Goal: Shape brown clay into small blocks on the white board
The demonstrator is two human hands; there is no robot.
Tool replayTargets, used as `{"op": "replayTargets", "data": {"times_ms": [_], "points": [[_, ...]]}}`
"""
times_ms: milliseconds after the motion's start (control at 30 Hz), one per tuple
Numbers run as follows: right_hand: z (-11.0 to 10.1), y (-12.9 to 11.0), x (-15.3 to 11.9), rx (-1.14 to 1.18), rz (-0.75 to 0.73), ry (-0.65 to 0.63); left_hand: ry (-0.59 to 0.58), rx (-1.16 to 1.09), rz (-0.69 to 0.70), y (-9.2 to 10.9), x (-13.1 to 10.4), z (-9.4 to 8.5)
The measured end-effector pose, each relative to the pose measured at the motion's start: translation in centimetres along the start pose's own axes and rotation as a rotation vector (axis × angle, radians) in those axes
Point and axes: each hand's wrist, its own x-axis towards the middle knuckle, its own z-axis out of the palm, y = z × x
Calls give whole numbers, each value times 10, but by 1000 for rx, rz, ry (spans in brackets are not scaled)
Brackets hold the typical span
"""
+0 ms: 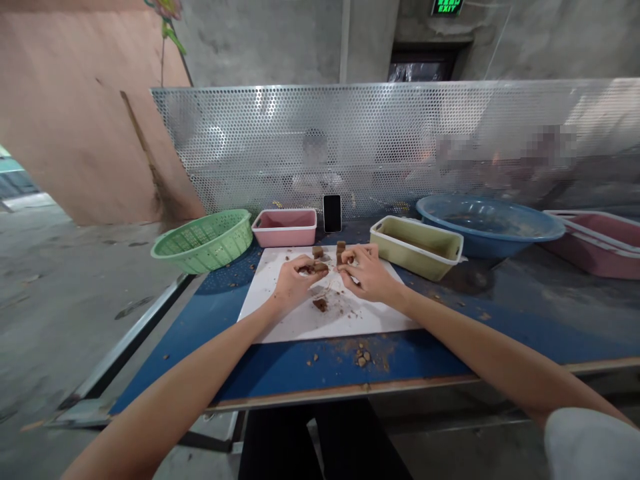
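Over a white board (285,327), my left hand (295,283) is closed around a brown clay lump (319,268), pinched between thumb and fingers. My right hand (367,275) faces it from the right, fingers curled and tips together; what they hold, if anything, is too small to make out. Just behind the right fingertips stands a brown clay block (341,247). A smaller clay piece (317,252) sits at the board's back edge. Nearer to me lies a dark broken clay chunk (321,305), with crumbs scattered around it.
Left of the board stand a green basket (205,243) and a pink planter (285,235). A phone (333,213) leans upright behind it. On the right are a light-green planter (415,250), a blue basin (487,230) and pink planters (600,247). Clay bits (363,358) lie near the table edge.
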Motion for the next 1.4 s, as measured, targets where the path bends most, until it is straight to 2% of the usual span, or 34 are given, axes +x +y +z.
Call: {"op": "replayTargets", "data": {"times_ms": [167, 300, 467, 600, 700, 833, 967, 1067, 1233, 1333, 1400], "points": [[1, -3, 1, -61, -87, -77, -5, 22, 44, 4, -1, -1], [2, -7, 2, -108, -29, -4, -19, 54, 51, 5, -2, 0], [2, -13, 3, -164, -122, -75, -2, 120, 79, 0, -2, 0], [2, -18, 5, -210, -87, -1, 4, 124, 78, -5, -2, 2], [2, -19, 6, -215, -126, -7, 24, 134, 91, -6, -1, 2], [3, -18, 5, -241, -79, 28, 22, 130, 91, -6, -1, 3], [4, -18, 4, -225, -143, -5, 44, 152, 107, -6, -2, 3], [6, -16, 3, -228, -50, 27, 35, 120, 89, -5, -2, 3], [7, -11, 3, -208, -95, -46, 22, 109, 47, 0, 0, -1], [7, -9, 3, -213, 3, -26, 27, 57, -25, 4, 2, -3], [8, -10, 2, -202, 16, -34, 30, 2, -83, 6, 3, -3]]}}
